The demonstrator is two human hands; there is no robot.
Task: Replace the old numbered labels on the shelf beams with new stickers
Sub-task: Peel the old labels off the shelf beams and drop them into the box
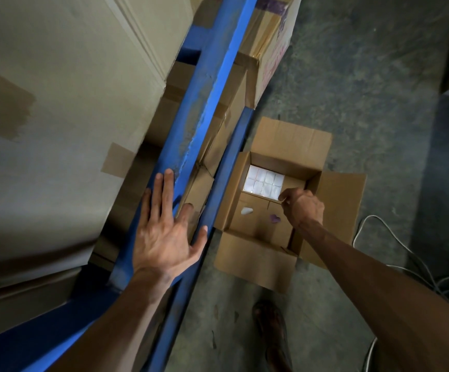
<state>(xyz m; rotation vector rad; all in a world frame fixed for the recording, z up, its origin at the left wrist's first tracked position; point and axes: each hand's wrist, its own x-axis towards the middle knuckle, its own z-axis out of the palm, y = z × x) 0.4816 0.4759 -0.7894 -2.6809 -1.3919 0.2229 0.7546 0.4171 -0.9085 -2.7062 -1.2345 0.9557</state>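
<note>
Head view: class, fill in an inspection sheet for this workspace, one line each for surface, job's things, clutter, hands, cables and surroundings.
Surface: grey concrete floor, stained.
Job's things: blue shelf beam, paint worn; no label visible on it. White sticker sheet inside the open cardboard box.
Clutter: white scrap and purple scrap on the box bottom.
Hands: left hand flat on the beam; right hand over the box, fingertips pinched, contents unclear.
Cables: white cable looped on the floor.
Surroundings: stacked cartons on the rack.

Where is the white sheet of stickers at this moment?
In the head view, the white sheet of stickers lies inside the open brown cardboard box on the floor, right of the blue metal shelf beam, in the box's far corner, just beyond the right hand.
</note>
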